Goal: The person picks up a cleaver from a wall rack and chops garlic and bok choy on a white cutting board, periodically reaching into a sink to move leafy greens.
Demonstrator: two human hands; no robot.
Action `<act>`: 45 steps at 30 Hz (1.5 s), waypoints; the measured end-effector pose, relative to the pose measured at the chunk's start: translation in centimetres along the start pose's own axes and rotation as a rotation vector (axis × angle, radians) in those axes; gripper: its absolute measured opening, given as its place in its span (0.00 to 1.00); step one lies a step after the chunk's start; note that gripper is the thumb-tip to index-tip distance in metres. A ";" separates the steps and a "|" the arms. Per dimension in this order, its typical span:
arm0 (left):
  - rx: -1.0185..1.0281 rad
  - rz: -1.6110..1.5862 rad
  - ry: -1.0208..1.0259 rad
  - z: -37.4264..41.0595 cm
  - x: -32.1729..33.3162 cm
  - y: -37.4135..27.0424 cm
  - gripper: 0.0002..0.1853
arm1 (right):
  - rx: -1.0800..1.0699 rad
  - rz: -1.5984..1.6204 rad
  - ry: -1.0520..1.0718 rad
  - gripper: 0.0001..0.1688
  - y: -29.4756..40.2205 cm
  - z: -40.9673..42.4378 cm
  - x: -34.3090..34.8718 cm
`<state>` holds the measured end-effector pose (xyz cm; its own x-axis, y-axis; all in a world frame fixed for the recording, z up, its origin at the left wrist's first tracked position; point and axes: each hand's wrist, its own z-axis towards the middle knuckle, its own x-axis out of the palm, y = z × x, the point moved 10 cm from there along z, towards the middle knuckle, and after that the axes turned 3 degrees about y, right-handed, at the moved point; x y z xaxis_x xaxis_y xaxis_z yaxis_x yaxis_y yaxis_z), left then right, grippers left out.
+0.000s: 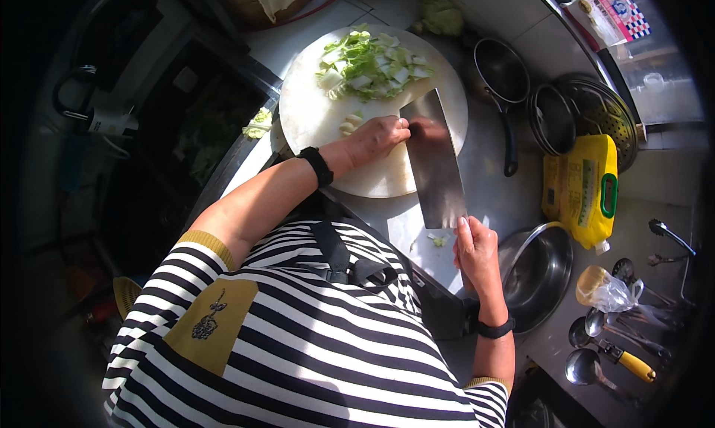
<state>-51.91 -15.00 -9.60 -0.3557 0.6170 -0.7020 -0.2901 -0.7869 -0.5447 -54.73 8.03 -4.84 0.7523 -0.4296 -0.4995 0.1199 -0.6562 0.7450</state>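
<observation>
A broad steel cleaver (435,160) lies across the right part of a round white chopping board (304,107). My right hand (477,249) grips its handle beyond the board's near edge. Over the middle of the board, my left hand (380,140) has its fingers curled in against the side of the blade; whether they pinch anything is hidden. Beside that hand sit a few pale garlic cloves (350,124), partly covered by it. Chopped green cabbage (371,65) forms a loose heap at the far side of the board.
Right of the board are a small black-handled pan (503,73), a yellow jug (584,188) with a green handle and a steel basin (539,277). Ladles (584,366) hang farther right. A cabbage piece (258,124) rests on the left edge, by a dark sink (206,104).
</observation>
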 end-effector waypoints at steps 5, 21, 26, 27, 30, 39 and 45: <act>-0.012 -0.009 0.046 0.2 0.4 0.2 0.04 | 0.035 0.094 0.037 0.23 -1.4 1.6 1.4; -0.270 0.059 0.017 -2.1 -8.9 2.9 0.04 | -0.194 -0.097 -0.090 0.22 1.8 0.3 1.2; -0.115 0.116 0.185 -2.1 -4.5 0.4 0.11 | -0.204 -0.175 -0.100 0.20 1.1 0.5 1.8; -0.128 0.124 0.192 -2.2 -3.6 0.7 0.11 | -0.221 -0.198 -0.106 0.20 1.4 0.5 1.7; -0.154 0.076 0.179 -2.6 -1.8 1.4 0.10 | -0.271 -0.280 -0.127 0.19 2.5 0.4 1.4; 0.001 0.001 0.101 -1.2 -2.7 -1.1 0.06 | -0.369 -0.445 -0.167 0.13 4.6 -0.7 0.7; -0.076 -0.025 0.140 -0.9 -1.9 -0.7 0.06 | -0.423 -0.471 -0.168 0.13 5.9 -1.4 0.6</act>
<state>-50.23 -15.67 -8.30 -0.2207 0.6332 -0.7419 -0.2270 -0.7731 -0.5923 -52.66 4.83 -0.14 0.4496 -0.2697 -0.8515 0.6818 -0.5123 0.5222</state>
